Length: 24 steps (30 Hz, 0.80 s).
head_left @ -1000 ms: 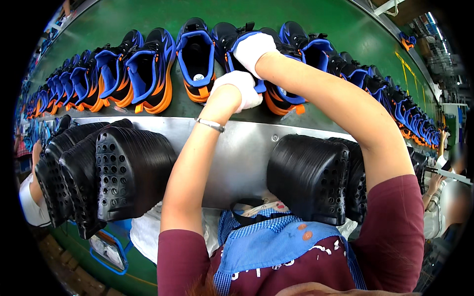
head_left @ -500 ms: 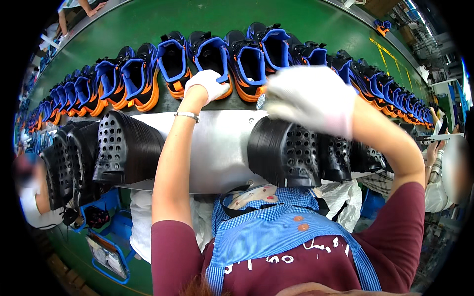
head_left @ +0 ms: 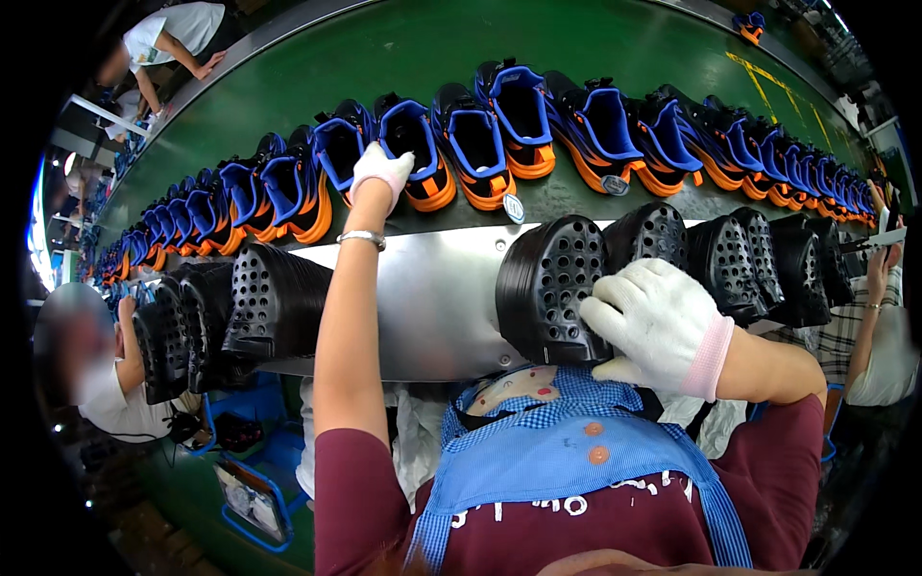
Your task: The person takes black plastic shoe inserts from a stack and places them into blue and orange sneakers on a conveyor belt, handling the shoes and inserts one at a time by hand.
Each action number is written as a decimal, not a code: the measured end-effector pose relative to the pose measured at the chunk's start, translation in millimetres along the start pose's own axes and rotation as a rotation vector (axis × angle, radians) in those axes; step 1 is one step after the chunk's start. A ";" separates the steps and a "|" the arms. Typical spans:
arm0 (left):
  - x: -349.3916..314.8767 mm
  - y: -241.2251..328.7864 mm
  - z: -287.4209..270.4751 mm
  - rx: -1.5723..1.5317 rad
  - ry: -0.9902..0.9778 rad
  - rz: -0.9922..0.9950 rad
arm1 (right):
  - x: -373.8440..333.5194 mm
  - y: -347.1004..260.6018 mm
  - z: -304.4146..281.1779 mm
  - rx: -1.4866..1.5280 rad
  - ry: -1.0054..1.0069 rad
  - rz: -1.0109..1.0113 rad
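Note:
My left hand (head_left: 382,175), in a white glove, is at the heel of a black, blue and orange sports shoe (head_left: 429,192). Its thumb reaches over the blue collar and the other fingers lie on the shoe's left side, partly hidden. My gloved right hand (head_left: 658,326) has its fingers curled at the lower right edge of a stack of black perforated plastic shoe-shaped inserts (head_left: 552,288), thumb below and fingers above. A grey-white round tag (head_left: 514,208) hangs at the heel of one shoe, and a darker tag (head_left: 615,185) at another.
Shoes stand in a long row along the green belt (head_left: 423,48). A metal plate (head_left: 437,288) lies between the insert stacks, with more stacks (head_left: 274,302) to the left and others (head_left: 735,264) right. People (head_left: 178,43) work at both sides. A blue-framed rack (head_left: 254,504) is low left.
My right hand has moved down and toward me, from the shoe heels to the insert stack. My left hand stays at the same shoe. The view has shifted slightly.

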<state>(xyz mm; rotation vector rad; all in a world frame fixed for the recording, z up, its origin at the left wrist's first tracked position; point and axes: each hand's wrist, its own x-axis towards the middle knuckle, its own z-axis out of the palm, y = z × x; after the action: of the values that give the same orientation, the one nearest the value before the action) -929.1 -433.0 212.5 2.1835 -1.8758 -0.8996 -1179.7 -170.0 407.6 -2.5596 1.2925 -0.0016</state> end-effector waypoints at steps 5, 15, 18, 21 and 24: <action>38.6 -13.0 22.8 -0.221 -0.139 0.012 | -5.8 9.0 1.1 0.058 -0.036 -0.035; 88.9 -25.5 55.6 0.004 0.021 -0.025 | -30.5 33.7 35.2 0.174 0.164 -0.073; 86.3 -7.4 58.5 -0.039 0.033 -0.076 | -43.8 34.5 40.0 0.126 0.184 -0.047; 95.5 -40.3 47.8 -0.051 0.186 -0.082 | -39.3 29.4 35.4 0.083 0.191 -0.077; 76.2 -29.9 35.8 -0.069 0.025 0.022 | -50.6 29.1 30.2 0.132 0.237 -0.064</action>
<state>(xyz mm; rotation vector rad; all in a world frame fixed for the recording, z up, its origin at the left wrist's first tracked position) -917.6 -487.6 142.8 2.1202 -1.8254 -0.9143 -1229.4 -139.1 377.6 -2.5442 1.2415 -0.4013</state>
